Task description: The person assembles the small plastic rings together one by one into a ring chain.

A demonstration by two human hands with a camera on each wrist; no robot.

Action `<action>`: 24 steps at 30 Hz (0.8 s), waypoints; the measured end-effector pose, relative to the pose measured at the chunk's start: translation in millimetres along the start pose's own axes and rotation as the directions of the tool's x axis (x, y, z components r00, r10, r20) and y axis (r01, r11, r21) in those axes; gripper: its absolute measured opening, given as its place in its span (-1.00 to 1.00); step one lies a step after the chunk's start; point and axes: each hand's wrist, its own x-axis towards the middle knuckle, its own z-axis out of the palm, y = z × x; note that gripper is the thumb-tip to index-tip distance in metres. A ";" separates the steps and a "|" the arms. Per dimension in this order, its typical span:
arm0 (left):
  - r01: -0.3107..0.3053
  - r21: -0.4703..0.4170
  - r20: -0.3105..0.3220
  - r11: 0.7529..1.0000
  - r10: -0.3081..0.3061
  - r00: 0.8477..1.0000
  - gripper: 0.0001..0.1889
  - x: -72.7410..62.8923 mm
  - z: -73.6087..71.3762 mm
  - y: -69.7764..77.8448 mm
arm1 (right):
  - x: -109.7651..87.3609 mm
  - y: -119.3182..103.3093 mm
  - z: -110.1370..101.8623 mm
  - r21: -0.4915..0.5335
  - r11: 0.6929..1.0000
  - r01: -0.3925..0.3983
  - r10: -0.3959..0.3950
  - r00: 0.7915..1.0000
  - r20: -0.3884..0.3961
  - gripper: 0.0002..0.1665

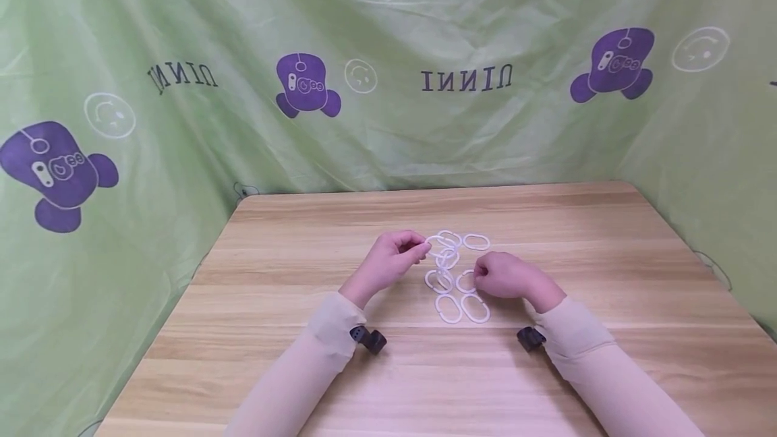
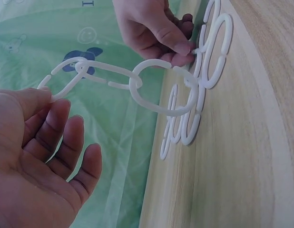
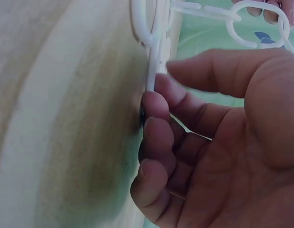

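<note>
My left hand (image 1: pixel 394 258) pinches the end of a chain of white plastic oval split links (image 2: pixel 109 65) between thumb and forefinger, the other fingers loosely bent. From that hand the chain slopes down to links lying on the table. Across from it, my right hand (image 1: pixel 506 274) is low at the tabletop, fingers curled. Its fingertips pinch the edge of a white link (image 3: pixel 151 71), whose gripped end is partly hidden. Two more links lie nearer me, a left link (image 1: pixel 436 309) and a right link (image 1: pixel 475 322). Another link (image 1: pixel 476 235) lies beyond the hands.
The wooden table (image 1: pixel 273 342) carries the links around its middle. A green printed curtain (image 1: pixel 388 140) hangs behind and at both sides. Small black devices sit at both wrists, a left device (image 1: pixel 368 340) and a right device (image 1: pixel 531 338).
</note>
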 end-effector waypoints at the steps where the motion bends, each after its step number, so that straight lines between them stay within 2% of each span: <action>1: -0.002 -0.001 0.000 1.000 0.002 1.000 -0.78 0.0 -0.1 0.2 | -0.3 -0.1 -0.2 0.002 1.000 -0.008 0.008 1.000 -0.003 -0.81; 4: -0.006 -0.004 -0.004 1.000 0.006 1.000 -0.77 0.1 -0.2 0.2 | -0.4 0.5 -0.2 0.005 1.000 -0.019 0.019 0.999 -0.037 -0.70; 9: -0.011 -0.011 -0.008 1.000 0.011 1.000 -0.76 0.5 -0.5 -1.3 | 1.8 1.0 -0.2 0.004 0.999 -0.037 0.037 0.995 -0.096 -0.77; 14: -0.006 0.008 0.002 1.000 0.006 1.000 -0.77 1.7 0.2 -1.8 | 0.8 3.1 -1.1 -0.008 0.999 -0.039 0.039 0.998 -0.047 -0.86; 18: 0.005 0.019 0.008 1.000 -0.005 1.000 -0.77 1.6 0.5 -1.8 | -0.7 3.1 -1.6 -0.023 0.999 -0.025 0.025 1.000 -0.019 -0.82; 24: 0.017 0.025 0.012 1.000 -0.018 1.000 -0.76 0.9 2.4 -2.8 | -3.2 5.7 -3.9 -0.004 1.000 0.002 -0.002 1.000 -0.029 -0.85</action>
